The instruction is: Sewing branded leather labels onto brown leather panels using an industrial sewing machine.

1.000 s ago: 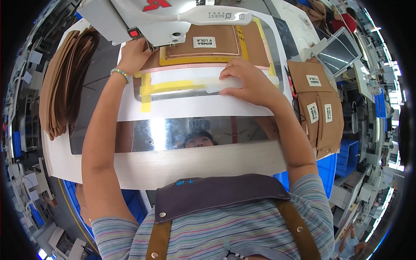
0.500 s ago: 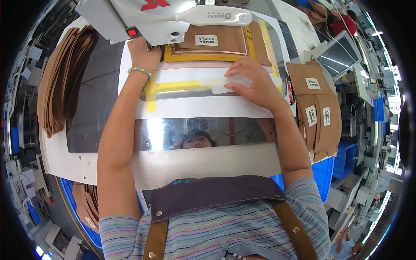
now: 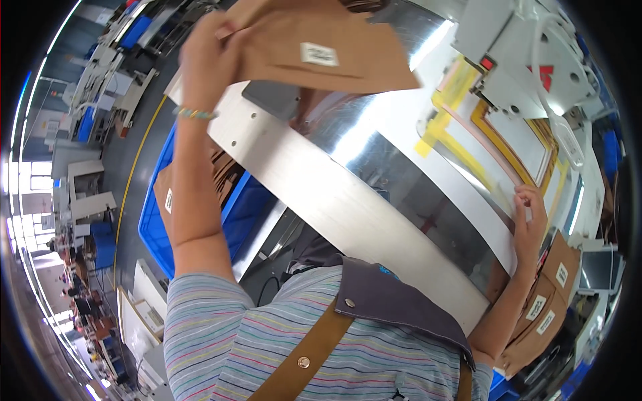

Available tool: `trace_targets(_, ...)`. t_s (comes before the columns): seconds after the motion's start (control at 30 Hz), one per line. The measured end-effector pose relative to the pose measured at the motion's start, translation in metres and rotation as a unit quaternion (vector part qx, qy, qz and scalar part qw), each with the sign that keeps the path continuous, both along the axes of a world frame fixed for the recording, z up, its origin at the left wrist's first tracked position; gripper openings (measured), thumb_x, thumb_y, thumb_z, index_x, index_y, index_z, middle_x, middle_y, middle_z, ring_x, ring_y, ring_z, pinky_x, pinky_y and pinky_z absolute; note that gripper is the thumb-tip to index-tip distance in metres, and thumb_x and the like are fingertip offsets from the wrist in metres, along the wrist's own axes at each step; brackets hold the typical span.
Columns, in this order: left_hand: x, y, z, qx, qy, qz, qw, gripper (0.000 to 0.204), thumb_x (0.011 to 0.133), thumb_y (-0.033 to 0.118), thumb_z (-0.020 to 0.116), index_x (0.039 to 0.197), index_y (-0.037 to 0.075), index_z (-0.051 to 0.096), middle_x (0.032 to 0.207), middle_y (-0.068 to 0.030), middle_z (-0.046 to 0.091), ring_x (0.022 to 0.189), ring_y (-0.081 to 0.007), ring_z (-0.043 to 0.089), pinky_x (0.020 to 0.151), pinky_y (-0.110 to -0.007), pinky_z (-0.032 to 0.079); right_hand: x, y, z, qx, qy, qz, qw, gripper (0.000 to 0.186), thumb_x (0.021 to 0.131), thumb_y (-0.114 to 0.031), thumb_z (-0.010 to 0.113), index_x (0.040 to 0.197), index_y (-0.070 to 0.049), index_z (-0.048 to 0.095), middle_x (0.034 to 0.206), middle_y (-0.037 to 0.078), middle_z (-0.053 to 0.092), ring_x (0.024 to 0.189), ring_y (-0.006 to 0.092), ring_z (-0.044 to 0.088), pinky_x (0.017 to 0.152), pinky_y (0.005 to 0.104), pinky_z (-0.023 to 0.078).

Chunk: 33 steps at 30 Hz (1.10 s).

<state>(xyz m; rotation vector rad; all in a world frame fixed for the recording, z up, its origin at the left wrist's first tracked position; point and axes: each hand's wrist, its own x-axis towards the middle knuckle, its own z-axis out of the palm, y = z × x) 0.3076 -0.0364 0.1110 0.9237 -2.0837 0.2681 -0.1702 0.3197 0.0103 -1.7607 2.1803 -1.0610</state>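
Note:
Raised at the upper left, my left hand pinches a brown fabric piece by its left end. The piece carries a white label and hangs over the metal table, a little blurred. A yellow-edged frame template lies under the white machine head, with a white surface inside it. At the template's near right corner is my right hand, its fingers curled together. What those fingers grip, if anything, is too small to make out.
A blue bin with brown pieces stands at the left below the table edge. More labelled brown pieces lie to the right, beside a screen. Yellow tape strips border the template's near side.
The view has turned left. My left hand has left the machine and carried the brown fabric piece leftward out of the template. My right hand's fingers are more curled, by the template's near edge.

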Motion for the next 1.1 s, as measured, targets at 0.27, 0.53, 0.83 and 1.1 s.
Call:
trace_targets(0.27, 0.274, 0.124, -0.061, 0.148, 0.13, 0.263, 0.944, 0.016, 0.104, 0.015, 0.073, 0.11, 0.002, 0.065, 0.096, -0.0037, 0.067, 0.074, -0.0057, 0.061, 0.065, -0.025, 0.05, -0.034, 0.009, -0.026, 0.02, -0.137, -0.058, 0.989, 0.017, 0.112, -0.017, 0.059, 0.107, -0.001, 0.063, 0.101, 0.001, 0.064, 0.096, 0.0093, 0.058, 0.091, 0.0238, 0.046)
trace_targets(0.53, 0.463, 0.251, -0.164, 0.162, 0.16, 0.441, 0.868, 0.018, 0.102, 0.016, 0.074, 0.112, 0.002, 0.069, 0.11, -0.0083, 0.07, 0.09, -0.0146, 0.069, 0.08, -0.03, 0.056, -0.04, 0.003, -0.029, -0.016, -0.187, -0.056, 0.981, 0.017, 0.111, -0.015, 0.063, 0.114, 0.001, 0.068, 0.109, 0.003, 0.069, 0.104, 0.0102, 0.062, 0.098, 0.0251, 0.046)
trace_targets(0.83, 0.297, 0.174, -0.168, 0.076, -0.071, 0.339, 0.935, 0.048, 0.104, 0.035, 0.067, 0.14, 0.003, 0.067, 0.145, -0.0196, 0.066, 0.137, -0.041, 0.059, 0.115, -0.048, 0.045, -0.043, 0.01, -0.034, -0.013, -0.169, -0.075, 0.983, 0.018, 0.109, -0.012, 0.064, 0.118, 0.003, 0.071, 0.112, 0.004, 0.071, 0.107, 0.0117, 0.064, 0.1, 0.0263, 0.048)
trace_targets(1.1, 0.242, 0.132, -0.213, 0.095, -0.175, 0.391, 0.899, 0.051, 0.109, 0.04, 0.057, 0.139, 0.001, 0.068, 0.147, -0.0202, 0.065, 0.14, -0.0394, 0.057, 0.119, -0.052, 0.04, -0.027, -0.005, 0.004, -0.01, -0.156, -0.051, 0.986, 0.012, 0.106, -0.005, 0.066, 0.114, 0.001, 0.072, 0.107, 0.002, 0.069, 0.104, 0.0094, 0.064, 0.097, 0.0243, 0.048)
